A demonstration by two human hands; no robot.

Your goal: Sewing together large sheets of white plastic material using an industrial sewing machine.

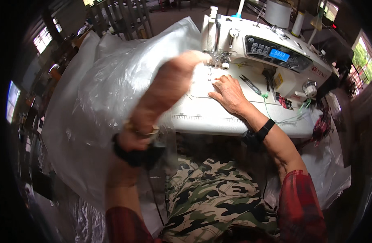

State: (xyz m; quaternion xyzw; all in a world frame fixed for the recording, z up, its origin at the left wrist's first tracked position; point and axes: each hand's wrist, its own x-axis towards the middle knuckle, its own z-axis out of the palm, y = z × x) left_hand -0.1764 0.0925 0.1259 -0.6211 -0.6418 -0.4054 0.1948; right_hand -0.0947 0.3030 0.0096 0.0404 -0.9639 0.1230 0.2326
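Note:
A white sewing machine [251,32] stands in front of me, its presser foot [210,65] under a bright light. My left hand [172,81] is raised beside the needle area, its fingertips reaching close to the presser foot. Motion smears its fingers, so I cannot see whether they hold anything. My right hand [229,92] rests palm down on the machine bed [202,108], just right of and nearer than the foot. Its thumb is apart from the loosely bent fingers, and nothing shows in its grasp. Translucent white plastic sheeting [109,81] lies heaped at the left, partly behind my left arm.
Thread snips [251,84] lie on the bed right of my hand, with green thread [266,96] and a plaid scrap [284,101] nearby. A lit display [279,54] is on the machine's front. Thread cones [277,14] stand behind. More clear plastic [328,182] hangs at the right.

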